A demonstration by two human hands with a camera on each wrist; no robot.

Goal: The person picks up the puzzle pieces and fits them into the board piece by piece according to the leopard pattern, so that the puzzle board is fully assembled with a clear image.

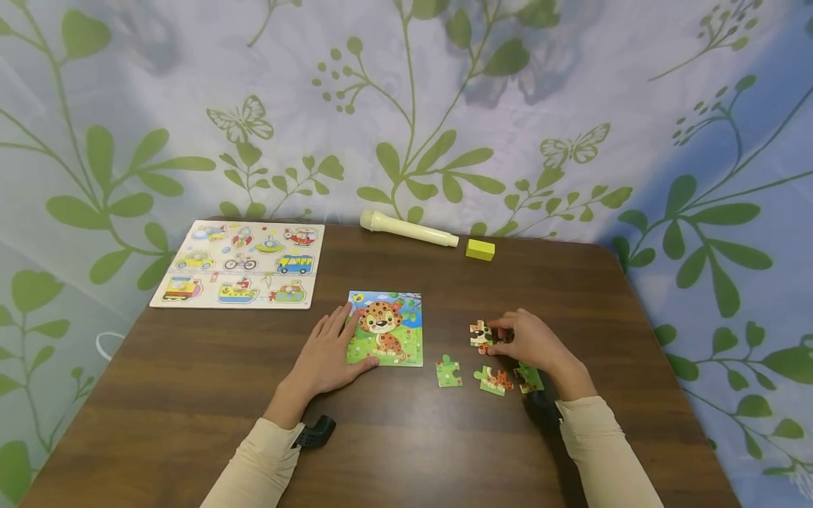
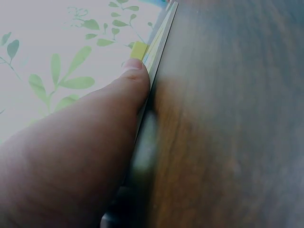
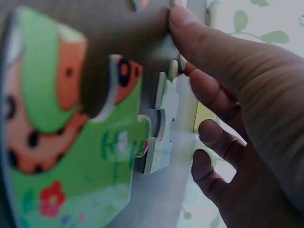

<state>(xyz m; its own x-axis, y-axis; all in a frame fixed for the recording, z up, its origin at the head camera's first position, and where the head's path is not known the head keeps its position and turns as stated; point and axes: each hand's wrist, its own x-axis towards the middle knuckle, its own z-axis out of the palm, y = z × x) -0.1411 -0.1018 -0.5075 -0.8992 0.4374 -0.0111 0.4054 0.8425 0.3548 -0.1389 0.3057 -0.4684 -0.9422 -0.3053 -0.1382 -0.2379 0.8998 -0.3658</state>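
Observation:
My left hand (image 1: pixel 327 356) rests with straight fingers on the left side of a square board (image 1: pixel 406 339) bearing a leopard cub picture. Its thumb (image 2: pixel 128 90) lies along the board's near edge in the left wrist view. To the right, my right hand (image 1: pixel 536 342) pinches a spotted orange jigsaw piece (image 1: pixel 504 334) between thumb and fingers. Beside that lies a piece with part of the cub's face (image 1: pixel 479 334). Nearer me are a green piece (image 1: pixel 449 374), an orange-and-green piece (image 1: pixel 494 382) and another green piece (image 1: pixel 530 379) by the wrist.
A vehicle picture board (image 1: pixel 212 262) lies at the back left of the brown table (image 1: pixel 394 437). Along the back are a cream microphone-shaped stick (image 1: pixel 413 230) and a yellow block (image 1: pixel 480 250). A leaf-patterned cloth (image 1: pixel 356 141) hangs behind.

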